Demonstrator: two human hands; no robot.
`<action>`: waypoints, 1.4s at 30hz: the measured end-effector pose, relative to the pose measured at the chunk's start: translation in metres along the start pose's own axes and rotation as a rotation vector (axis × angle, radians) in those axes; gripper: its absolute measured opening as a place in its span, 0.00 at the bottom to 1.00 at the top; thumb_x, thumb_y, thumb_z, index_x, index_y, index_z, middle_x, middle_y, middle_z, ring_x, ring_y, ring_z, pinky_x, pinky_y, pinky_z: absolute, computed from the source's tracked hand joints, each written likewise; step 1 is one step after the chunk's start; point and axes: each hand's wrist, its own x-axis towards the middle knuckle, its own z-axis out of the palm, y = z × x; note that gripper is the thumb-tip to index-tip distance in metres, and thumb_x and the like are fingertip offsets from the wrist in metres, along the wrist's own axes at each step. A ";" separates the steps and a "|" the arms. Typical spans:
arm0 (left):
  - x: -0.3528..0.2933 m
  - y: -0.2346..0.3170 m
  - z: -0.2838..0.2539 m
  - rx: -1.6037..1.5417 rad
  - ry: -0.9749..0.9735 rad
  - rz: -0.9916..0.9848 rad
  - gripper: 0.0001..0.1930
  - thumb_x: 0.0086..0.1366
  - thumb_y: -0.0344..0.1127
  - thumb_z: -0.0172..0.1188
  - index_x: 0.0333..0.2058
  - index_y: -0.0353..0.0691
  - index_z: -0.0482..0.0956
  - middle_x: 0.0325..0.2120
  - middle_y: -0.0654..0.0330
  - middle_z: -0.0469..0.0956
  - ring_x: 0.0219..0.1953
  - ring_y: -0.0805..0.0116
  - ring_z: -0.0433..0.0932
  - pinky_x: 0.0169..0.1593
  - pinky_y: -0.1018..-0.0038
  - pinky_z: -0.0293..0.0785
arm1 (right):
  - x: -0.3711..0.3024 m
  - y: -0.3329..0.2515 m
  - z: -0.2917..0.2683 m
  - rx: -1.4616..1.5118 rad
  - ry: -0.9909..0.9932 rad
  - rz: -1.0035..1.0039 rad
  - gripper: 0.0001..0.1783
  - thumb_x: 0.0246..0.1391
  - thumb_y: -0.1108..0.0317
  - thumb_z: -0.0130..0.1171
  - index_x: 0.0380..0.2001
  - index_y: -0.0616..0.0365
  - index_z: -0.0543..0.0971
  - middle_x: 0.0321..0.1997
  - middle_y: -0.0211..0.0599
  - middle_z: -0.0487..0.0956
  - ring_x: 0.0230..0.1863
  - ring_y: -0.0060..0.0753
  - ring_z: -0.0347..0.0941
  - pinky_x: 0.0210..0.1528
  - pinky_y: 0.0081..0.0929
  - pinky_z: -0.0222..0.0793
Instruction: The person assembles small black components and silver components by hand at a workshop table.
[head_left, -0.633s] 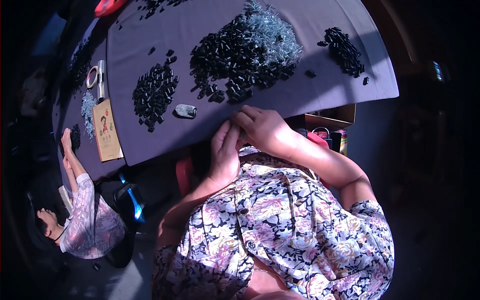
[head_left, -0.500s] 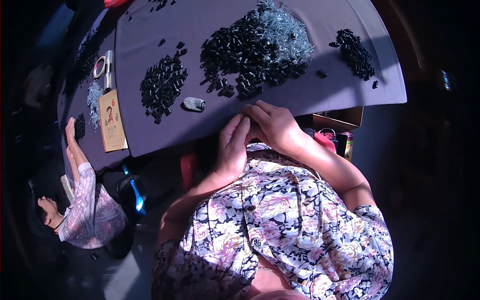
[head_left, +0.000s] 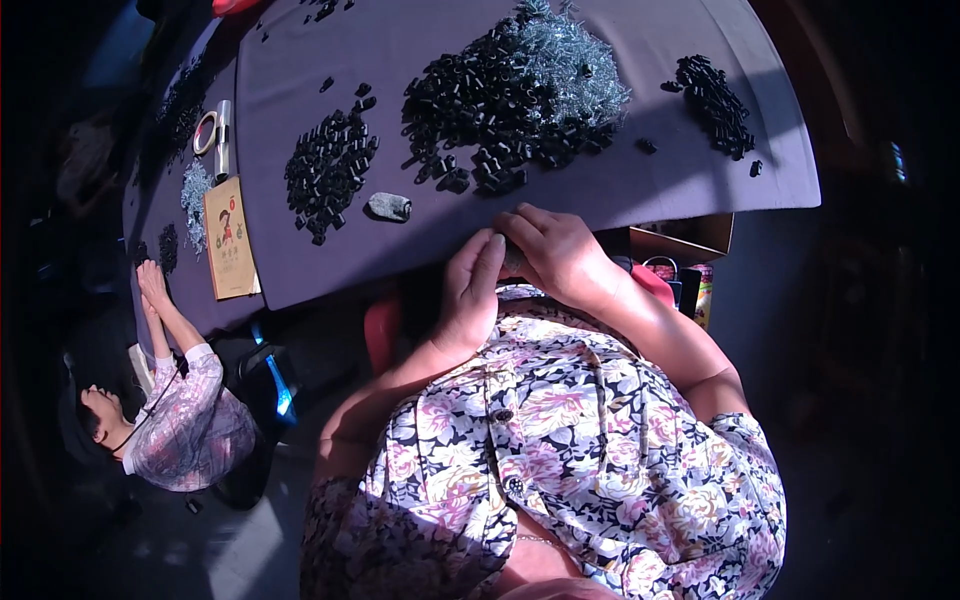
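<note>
Just off the table's [head_left: 420,245] near edge, my left hand [head_left: 472,285] and my right hand [head_left: 555,252] meet with fingers closed in a pinch. Whatever sits between the fingertips is hidden by the hands themselves. Beyond them lies a big heap of small black tube-like parts [head_left: 455,105], with a mound of thin silvery metal pieces [head_left: 565,70] against its right side. A smaller pile of black parts [head_left: 328,170] is to the left, and another pile of narrow black parts [head_left: 715,110] to the right. Left of my hands rests a grey, worn-looking wrapped lump [head_left: 388,207].
At the table's left are a tan booklet [head_left: 230,245], a tape roll [head_left: 205,132], a silvery cylinder [head_left: 222,140] and more metal pieces [head_left: 196,195]. A co-worker [head_left: 195,430] sits there, hands at the edge. An open cardboard box [head_left: 690,238] stands below the table's right side.
My hands stay together in nearly the same place, with only a slight finger shift. The co-worker's hands have moved a little nearer and to the right.
</note>
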 end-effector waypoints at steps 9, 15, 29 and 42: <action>0.001 0.005 0.009 0.031 -0.016 -0.021 0.15 0.76 0.42 0.46 0.43 0.34 0.74 0.32 0.66 0.75 0.36 0.81 0.72 0.42 0.81 0.69 | -0.004 -0.001 -0.005 0.021 0.053 0.020 0.23 0.45 0.64 0.68 0.44 0.61 0.77 0.36 0.41 0.76 0.32 0.48 0.77 0.32 0.37 0.74; 0.003 0.009 0.011 0.038 -0.069 -0.034 0.18 0.76 0.46 0.46 0.43 0.34 0.74 0.33 0.64 0.76 0.37 0.79 0.74 0.44 0.79 0.71 | -0.004 0.000 -0.016 0.040 -0.019 0.054 0.21 0.45 0.64 0.68 0.42 0.59 0.77 0.35 0.39 0.76 0.32 0.48 0.77 0.32 0.38 0.74; 0.016 0.048 -0.063 0.374 0.358 0.298 0.12 0.73 0.34 0.54 0.48 0.34 0.78 0.35 0.60 0.82 0.36 0.76 0.80 0.42 0.80 0.75 | -0.010 0.083 -0.093 -0.454 0.215 0.427 0.15 0.51 0.73 0.59 0.45 0.52 0.77 0.46 0.39 0.76 0.44 0.52 0.76 0.43 0.41 0.73; 0.052 0.045 -0.060 1.327 0.236 0.710 0.11 0.57 0.27 0.64 0.41 0.39 0.81 0.38 0.57 0.78 0.40 0.56 0.78 0.44 0.67 0.76 | -0.018 0.057 -0.097 -0.182 0.322 0.482 0.29 0.41 0.86 0.56 0.50 0.54 0.77 0.54 0.42 0.75 0.46 0.46 0.78 0.44 0.34 0.76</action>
